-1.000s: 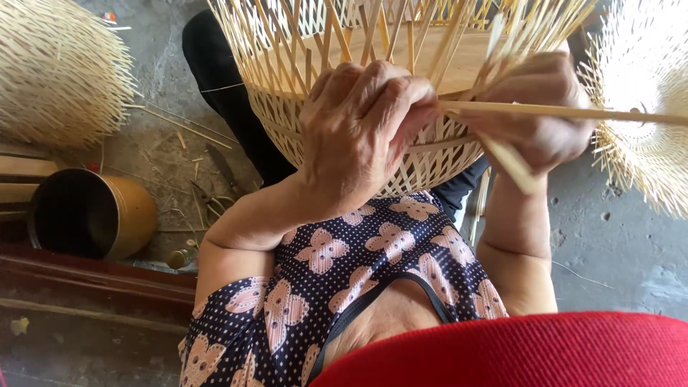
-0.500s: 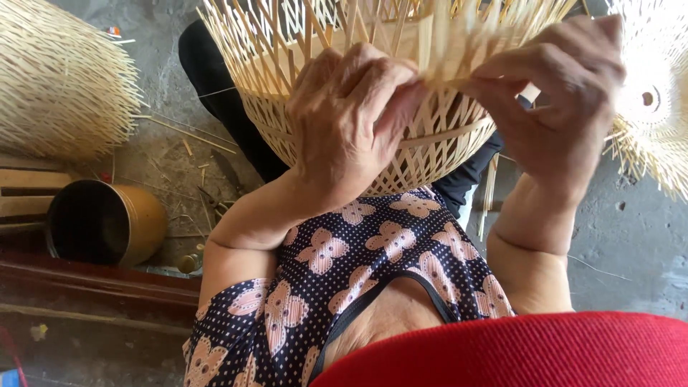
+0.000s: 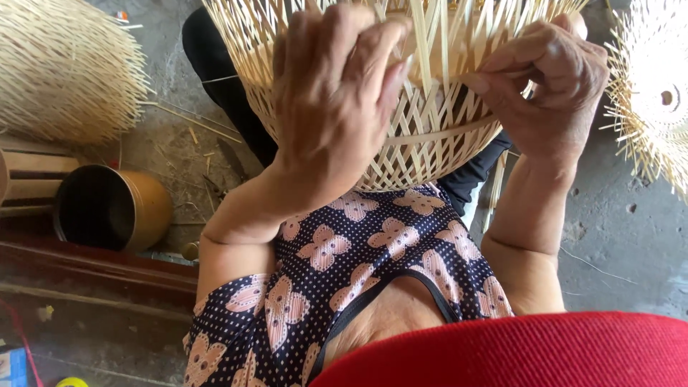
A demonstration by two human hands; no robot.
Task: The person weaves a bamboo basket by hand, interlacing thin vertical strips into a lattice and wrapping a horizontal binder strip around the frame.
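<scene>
A half-woven bamboo basket [image 3: 430, 147] rests on my lap, its open lattice side facing me and loose upright strips rising from its rim. My left hand [image 3: 337, 93] lies over the basket's left side, fingers curled and pressing on the upright strips near the middle. My right hand [image 3: 555, 82] is at the basket's right rim, thumb and fingers pinched on a thin bamboo strip [image 3: 494, 72]. My fingertips and part of the weave are hidden behind the hands.
A finished spiky woven basket [image 3: 64, 72] lies on the floor at the left and another [image 3: 652, 93] at the right. A round brass-coloured can [image 3: 115, 208] lies on its side beside a wooden block [image 3: 29, 179]. Bamboo scraps litter the concrete floor [image 3: 623, 236].
My right hand has let the long strip it held sideways go out of view, risen to the basket's right rim and pinched a strip there. My left hand has stayed on the basket.
</scene>
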